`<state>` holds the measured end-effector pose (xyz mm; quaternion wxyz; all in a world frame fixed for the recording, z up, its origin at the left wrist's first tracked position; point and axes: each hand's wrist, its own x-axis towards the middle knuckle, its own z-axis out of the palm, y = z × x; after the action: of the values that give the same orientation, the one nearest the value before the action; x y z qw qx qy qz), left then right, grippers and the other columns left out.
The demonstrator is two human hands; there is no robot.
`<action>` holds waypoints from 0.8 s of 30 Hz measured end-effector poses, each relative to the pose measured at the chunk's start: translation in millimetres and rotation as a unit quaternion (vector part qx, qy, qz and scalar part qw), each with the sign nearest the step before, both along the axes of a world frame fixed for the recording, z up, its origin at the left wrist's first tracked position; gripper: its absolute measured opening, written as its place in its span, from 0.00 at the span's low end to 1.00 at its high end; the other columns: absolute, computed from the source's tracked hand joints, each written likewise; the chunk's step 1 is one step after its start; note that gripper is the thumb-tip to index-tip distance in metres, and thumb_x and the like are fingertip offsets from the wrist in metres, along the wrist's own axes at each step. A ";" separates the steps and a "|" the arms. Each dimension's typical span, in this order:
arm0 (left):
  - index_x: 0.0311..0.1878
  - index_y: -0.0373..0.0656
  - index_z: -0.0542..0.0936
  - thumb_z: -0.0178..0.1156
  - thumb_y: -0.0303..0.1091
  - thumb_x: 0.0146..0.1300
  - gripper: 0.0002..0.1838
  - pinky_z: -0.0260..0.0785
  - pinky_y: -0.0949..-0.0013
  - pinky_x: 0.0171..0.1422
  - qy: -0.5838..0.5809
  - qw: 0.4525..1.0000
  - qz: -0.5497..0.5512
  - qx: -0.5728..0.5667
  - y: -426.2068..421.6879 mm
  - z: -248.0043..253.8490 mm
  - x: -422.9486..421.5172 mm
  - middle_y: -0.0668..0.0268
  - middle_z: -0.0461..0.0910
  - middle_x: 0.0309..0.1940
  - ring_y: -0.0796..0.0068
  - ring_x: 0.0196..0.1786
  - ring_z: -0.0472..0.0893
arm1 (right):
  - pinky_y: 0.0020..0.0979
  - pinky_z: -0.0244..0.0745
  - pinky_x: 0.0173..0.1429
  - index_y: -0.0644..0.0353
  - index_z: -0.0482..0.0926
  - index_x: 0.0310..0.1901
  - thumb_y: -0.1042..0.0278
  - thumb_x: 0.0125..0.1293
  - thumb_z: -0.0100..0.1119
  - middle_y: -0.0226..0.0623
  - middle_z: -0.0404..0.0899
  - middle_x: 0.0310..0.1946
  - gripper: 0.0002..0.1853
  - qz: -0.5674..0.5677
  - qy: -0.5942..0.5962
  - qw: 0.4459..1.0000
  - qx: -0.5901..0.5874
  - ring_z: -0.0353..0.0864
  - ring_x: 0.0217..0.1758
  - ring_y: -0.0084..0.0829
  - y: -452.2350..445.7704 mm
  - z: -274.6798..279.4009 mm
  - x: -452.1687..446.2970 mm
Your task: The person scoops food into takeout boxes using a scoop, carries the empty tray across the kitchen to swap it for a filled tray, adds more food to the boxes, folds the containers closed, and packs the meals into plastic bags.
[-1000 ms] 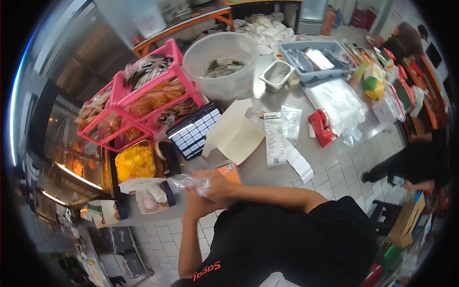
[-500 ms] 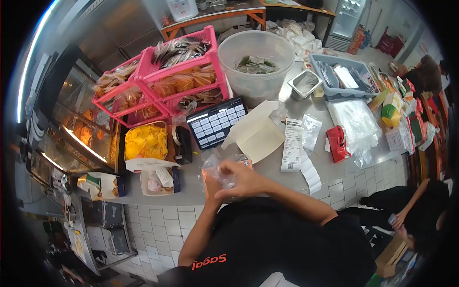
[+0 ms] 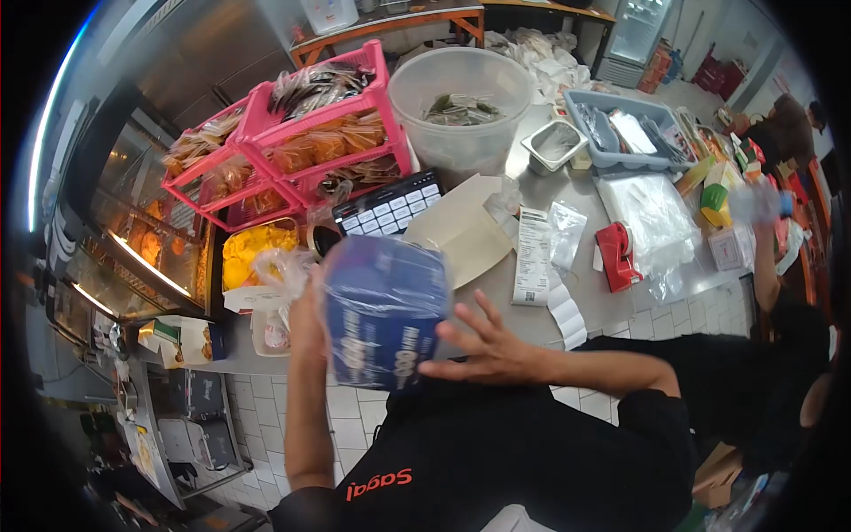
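A blue takeaway box with white lettering, wrapped in a clear plastic bag [image 3: 383, 310], is held up in front of me, tilted and slightly blurred. My left hand [image 3: 306, 310] is closed on the bag at the box's left side, partly hidden, with bunched plastic [image 3: 282, 270] above it. My right hand [image 3: 487, 346] is open with fingers spread; its lower fingers are at the box's right edge, and whether they press on it I cannot tell. Behind the box lie an open cardboard box [image 3: 461, 230] and a tablet [image 3: 390, 202].
Pink crates [image 3: 324, 137] of bagged sauces stand back left, beside a large clear tub [image 3: 461, 146]. To the right are a printed receipt [image 3: 532, 257], a red tape dispenser [image 3: 616, 257], plastic bags [image 3: 651, 217] and a blue tray [image 3: 607, 160]. A co-worker's arm [image 3: 767, 266] lifts a bottle [image 3: 758, 204].
The bagged box has come up off the counter and tipped, showing its blue side. My hands have moved apart, the right one opening. The co-worker's arm has risen with a bottle.
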<state>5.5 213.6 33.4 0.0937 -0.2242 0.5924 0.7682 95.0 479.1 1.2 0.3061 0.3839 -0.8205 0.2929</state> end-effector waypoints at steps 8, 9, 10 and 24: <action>0.57 0.36 0.75 0.44 0.48 0.77 0.24 0.80 0.64 0.46 -0.072 0.954 -0.154 0.245 -1.9 -3.1 -13.2 0.55 0.83 0.45 0.68 0.43 0.84 | 0.68 0.24 0.75 0.28 0.55 0.72 0.59 0.67 0.52 0.34 0.49 0.77 0.33 0.074 0.245 0.945 0.202 0.40 0.81 0.41 -21.8 30.0 -21.9; 0.57 0.36 0.75 0.43 0.48 0.77 0.24 0.80 0.64 0.46 -0.067 0.946 -0.163 0.273 -1.2 -4.5 -13.4 0.54 0.83 0.46 0.68 0.43 0.84 | 0.68 0.23 0.75 0.28 0.55 0.72 0.58 0.67 0.52 0.34 0.49 0.77 0.32 0.082 0.231 0.955 0.168 0.41 0.81 0.42 -18.1 18.1 -25.1; 0.58 0.36 0.75 0.43 0.47 0.77 0.24 0.81 0.63 0.47 -0.066 0.937 -0.171 0.298 -1.5 -6.8 -13.6 0.54 0.83 0.46 0.67 0.43 0.85 | 0.68 0.22 0.75 0.27 0.56 0.72 0.58 0.67 0.52 0.34 0.50 0.77 0.32 0.091 0.215 0.963 0.133 0.42 0.81 0.42 -14.0 5.4 -27.9; 0.54 0.35 0.76 0.46 0.35 0.73 0.16 0.78 0.60 0.53 0.047 0.979 -0.144 0.136 -13.5 18.6 0.5 0.55 0.82 0.48 0.63 0.46 0.84 | 0.69 0.34 0.75 0.36 0.57 0.71 0.50 0.59 0.65 0.41 0.59 0.70 0.39 0.167 0.279 0.940 0.106 0.61 0.73 0.46 0.3 33.5 -72.8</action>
<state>6.0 200.1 52.1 0.2046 -0.0858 0.5125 0.8295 22.2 479.4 34.7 0.4272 0.6120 -0.6522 0.1326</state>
